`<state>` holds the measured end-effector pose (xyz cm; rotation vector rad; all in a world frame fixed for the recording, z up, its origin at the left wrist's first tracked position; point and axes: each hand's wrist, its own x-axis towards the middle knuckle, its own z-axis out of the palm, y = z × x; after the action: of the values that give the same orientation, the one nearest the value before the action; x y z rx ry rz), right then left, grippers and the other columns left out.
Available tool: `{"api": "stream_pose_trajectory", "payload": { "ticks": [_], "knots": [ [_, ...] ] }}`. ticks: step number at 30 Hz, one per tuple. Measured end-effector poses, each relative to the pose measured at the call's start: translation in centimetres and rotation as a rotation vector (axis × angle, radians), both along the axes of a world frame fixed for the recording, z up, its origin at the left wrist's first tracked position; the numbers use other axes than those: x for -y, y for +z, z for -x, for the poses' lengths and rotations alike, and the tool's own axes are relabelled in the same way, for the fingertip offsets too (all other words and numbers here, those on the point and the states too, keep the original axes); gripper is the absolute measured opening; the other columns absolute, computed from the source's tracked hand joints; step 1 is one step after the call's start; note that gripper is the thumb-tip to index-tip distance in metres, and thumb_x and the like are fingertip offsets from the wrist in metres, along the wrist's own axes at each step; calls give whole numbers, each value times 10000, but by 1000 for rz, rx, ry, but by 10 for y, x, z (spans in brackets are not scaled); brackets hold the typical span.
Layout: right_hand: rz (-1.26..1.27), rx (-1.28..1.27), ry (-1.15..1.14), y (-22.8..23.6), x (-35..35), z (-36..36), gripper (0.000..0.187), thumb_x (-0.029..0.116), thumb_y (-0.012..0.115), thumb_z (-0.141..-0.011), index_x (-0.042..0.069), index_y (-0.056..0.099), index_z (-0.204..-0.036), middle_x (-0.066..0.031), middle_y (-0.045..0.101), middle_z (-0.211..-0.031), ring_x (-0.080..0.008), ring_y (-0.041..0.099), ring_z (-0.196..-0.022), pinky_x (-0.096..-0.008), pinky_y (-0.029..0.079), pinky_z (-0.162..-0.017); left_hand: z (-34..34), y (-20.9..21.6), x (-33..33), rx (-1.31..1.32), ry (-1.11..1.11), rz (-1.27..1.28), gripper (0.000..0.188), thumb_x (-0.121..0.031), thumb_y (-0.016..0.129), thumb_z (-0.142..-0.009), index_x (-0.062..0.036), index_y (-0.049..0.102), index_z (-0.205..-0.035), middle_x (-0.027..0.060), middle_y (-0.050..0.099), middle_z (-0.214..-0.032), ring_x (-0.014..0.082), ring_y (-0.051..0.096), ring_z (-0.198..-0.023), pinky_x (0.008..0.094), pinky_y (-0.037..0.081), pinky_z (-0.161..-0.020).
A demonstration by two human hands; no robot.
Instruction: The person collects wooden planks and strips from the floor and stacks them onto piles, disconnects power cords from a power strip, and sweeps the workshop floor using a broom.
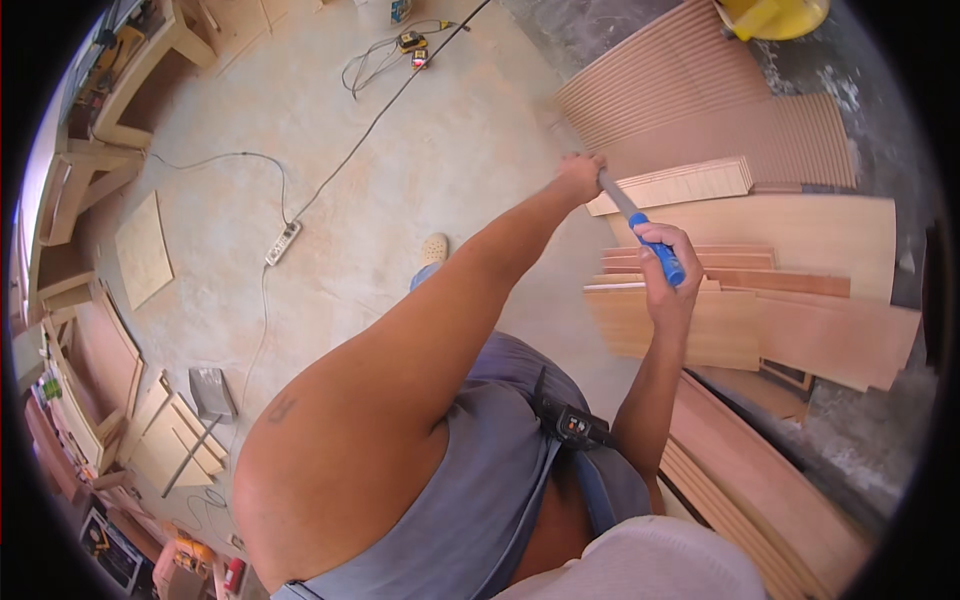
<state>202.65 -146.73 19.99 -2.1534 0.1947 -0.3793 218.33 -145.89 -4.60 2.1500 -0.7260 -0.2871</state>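
Both my hands are on a grey pole (616,196) with a blue grip (641,224) at its near end. My left hand (582,178), stretched forward to the right, is closed around the far part of the pole. Closer to me, my right hand (688,260) wraps its fingers around the blue grip. The pole slants from upper left to lower right. Whatever lies beyond my left hand is hidden, so I cannot tell what tool the pole belongs to.
Ribbed wooden panels (675,75) and flat boards (830,335) lie along the right. A cable runs over the dusty floor to a white power strip (283,243). At left are a long-handled dustpan (212,392) and wooden frames (165,50). Something yellow (775,15) sits far right.
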Motion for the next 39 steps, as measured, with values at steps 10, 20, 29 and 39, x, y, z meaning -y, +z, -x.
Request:
{"api": "stream_pose_trajectory", "payload": {
  "ticks": [10,20,29,39],
  "knots": [
    [-377,460,80,164,138,-2,249,181,581,-765,99,389,-629,-44,396,-596,-134,385,-575,-280,270,-535,-19,140,12,16,-441,430,225,-321,671,-656,-107,603,-641,150,608,-669,348,609,-717,473,471,-669],
    [180,96,353,11,166,-228,183,-36,535,-745,-19,598,-916,-146,642,-974,-246,600,-926,-347,440,-883,-257,43,100,214,231,94,242,-301,676,-714,-139,640,-891,93,624,-954,321,588,-925,431,459,-792],
    [-187,-104,497,-18,359,-289,236,115,569,-657,-26,613,-841,-128,622,-843,-199,573,-805,-309,443,-768,-192,5,173,43,239,37,312,-426,653,-716,-142,620,-840,91,624,-855,298,594,-858,482,398,-862],
    [-97,295,548,78,387,-280,113,92,491,-777,-10,538,-786,-191,600,-836,-285,575,-813,-389,460,-784,-255,69,223,137,332,132,213,-321,693,-646,-130,640,-724,107,635,-753,309,612,-800,470,435,-816]
  ]
}}
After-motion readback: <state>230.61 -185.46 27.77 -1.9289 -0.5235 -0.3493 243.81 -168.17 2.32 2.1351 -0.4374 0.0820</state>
